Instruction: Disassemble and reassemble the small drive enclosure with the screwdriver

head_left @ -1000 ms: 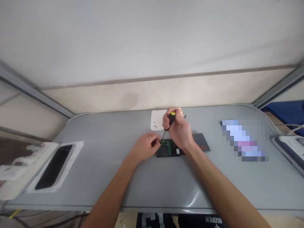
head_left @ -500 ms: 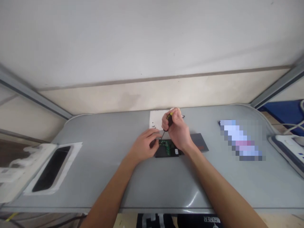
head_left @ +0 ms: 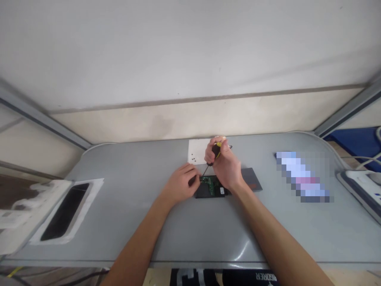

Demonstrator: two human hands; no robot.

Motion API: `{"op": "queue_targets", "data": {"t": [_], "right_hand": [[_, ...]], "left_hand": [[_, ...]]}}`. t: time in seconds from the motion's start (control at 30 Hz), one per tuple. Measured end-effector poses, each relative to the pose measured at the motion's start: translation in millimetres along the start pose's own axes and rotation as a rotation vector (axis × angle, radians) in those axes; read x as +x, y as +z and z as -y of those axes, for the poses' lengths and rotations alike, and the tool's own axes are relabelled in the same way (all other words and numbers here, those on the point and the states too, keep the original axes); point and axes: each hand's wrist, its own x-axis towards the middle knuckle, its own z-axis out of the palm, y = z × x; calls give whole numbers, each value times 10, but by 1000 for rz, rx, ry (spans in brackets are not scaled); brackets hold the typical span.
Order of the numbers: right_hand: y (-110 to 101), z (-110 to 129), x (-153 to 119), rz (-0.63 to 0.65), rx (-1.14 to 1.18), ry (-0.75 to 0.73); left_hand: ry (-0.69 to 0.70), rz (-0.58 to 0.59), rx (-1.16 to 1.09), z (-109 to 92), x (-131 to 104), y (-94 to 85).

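Note:
My right hand [head_left: 224, 165] is wrapped round a black and yellow screwdriver [head_left: 217, 149], its shaft slanting down to the left. The tip meets the upper left corner of an opened black device [head_left: 205, 191] with a green circuit board [head_left: 211, 185]. At that corner my left hand [head_left: 182, 182] has its fingers curled together; what they pinch, if anything, is too small to make out. Behind lies a white sheet [head_left: 198, 147] with several small dark screws [head_left: 193, 159]. A flat dark grey panel [head_left: 251, 178] rests beside the device, partly under my right wrist.
On the left a black phone [head_left: 65, 211] lies on white paper [head_left: 94, 190] next to a white power strip [head_left: 18, 234]. A pixelated, phone-like object [head_left: 300, 174] is on the right of the grey table [head_left: 125, 238], near another white strip [head_left: 363, 188].
The screwdriver handle and my right hand have shifted and turned slightly to the right. My left fingers have drawn in a little at the device's corner.

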Motion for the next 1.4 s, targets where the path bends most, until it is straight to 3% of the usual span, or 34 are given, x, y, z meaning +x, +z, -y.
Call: {"op": "queue_targets", "data": {"t": [0.13,0.33,0.5,0.67,0.8,1.07,1.2,1.3,1.4], "right_hand": [[-52,-16,23,-14,-41,-15],[-215,-52,68,64,-181,-31],[-52,-83,-19,136,-181,-45],[113,-86,-117,132,-112,-24],[87,-48,-126,112,-173,-66],[-52,-18,-43,77,-235,-98],[-50,4,-8,55,-88,-14],[-37,-3,8,-27,53,-11],[-58,-4,19,-30,79,-4]], "left_hand": [[10,15,2,-5,-5,-9],[18,25,81,-11,-7,-25],[16,27,101,29,-30,-6],[-109,72,114,13,-54,8],[-153,74,62,-47,-57,-20],[-97,31,12,-30,-78,18],[-112,9,-11,-23,-70,32],[-124,21,-14,-33,-61,21],[-117,28,-19,-35,-59,17]]}}
